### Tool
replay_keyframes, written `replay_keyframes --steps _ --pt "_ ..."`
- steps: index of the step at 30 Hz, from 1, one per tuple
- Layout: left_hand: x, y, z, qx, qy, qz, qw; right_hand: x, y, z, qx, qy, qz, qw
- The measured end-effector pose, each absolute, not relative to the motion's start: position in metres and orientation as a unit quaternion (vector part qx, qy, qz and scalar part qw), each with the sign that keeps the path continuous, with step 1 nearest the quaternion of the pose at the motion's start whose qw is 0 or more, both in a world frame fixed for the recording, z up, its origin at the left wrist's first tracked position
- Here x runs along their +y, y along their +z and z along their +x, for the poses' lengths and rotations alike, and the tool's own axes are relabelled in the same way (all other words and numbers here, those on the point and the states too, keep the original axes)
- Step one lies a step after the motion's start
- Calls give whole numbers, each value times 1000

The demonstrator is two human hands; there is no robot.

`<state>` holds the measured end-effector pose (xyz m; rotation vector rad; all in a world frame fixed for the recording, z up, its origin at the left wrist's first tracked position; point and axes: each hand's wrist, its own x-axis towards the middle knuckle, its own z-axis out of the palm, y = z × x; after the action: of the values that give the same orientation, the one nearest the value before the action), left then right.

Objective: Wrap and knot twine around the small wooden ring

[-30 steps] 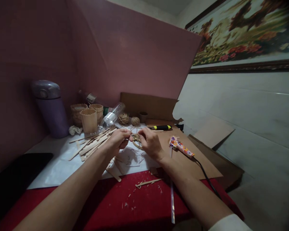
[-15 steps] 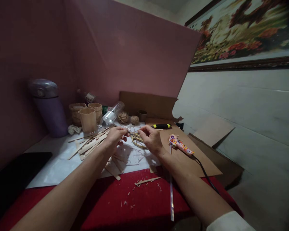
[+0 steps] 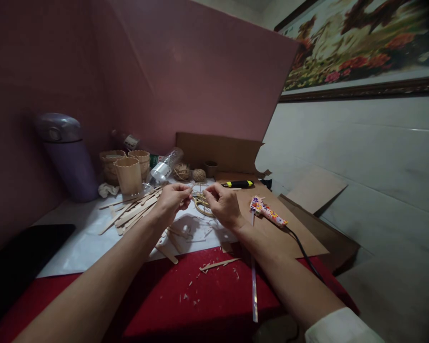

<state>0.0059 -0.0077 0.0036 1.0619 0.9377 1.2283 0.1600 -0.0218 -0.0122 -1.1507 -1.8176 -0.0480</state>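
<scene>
Over the middle of the table, my left hand is closed, thumb and fingertips pinched on thin twine. Facing it a short gap away, my right hand pinches the same twine between thumb and index finger. The strand is fine, so its exact path through the fingers is hard to see. Just behind and below the fingertips lies a pair of scissors with gold-coloured handles, partly covered by my right hand. Two balls of twine, a larger one and a smaller one, sit beyond my hands.
Wooden craft sticks lie piled at left, near stick-built cups, a plastic bottle and a purple tumbler. On the right are a utility knife and a patterned glue gun with a cord. Wood scraps litter the red cloth.
The lower fingers of my left hand have curled in closer to the palm. Both hands stay close together over the scissors. The whole view has shifted slightly.
</scene>
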Motion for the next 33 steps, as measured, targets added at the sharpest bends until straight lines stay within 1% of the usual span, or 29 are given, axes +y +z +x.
replay_keyframes --steps 10,12,15,16,19,22,28,33 --pt "-6 1 5 409 515 468 590 -23 -12 163 -787 -61 -475 388" --pt "-5 1 4 412 510 472 590 -23 -10 163 -780 -89 -473 400" --pt "-4 0 3 419 502 477 587 -21 -8 164 -755 -143 -462 443" --pt "-3 0 2 423 499 479 586 -20 -7 165 -751 -145 -455 456" --pt "-2 -2 1 422 489 485 589 -17 -9 164 -759 -69 -426 488" --pt "-2 -3 3 389 481 503 604 -18 -11 162 -766 -3 -418 488" --pt "-2 -6 5 367 486 521 598 -24 -8 161 -769 -27 -442 461" --pt "-3 -6 5 347 473 540 604 -25 -6 162 -777 -18 -440 450"
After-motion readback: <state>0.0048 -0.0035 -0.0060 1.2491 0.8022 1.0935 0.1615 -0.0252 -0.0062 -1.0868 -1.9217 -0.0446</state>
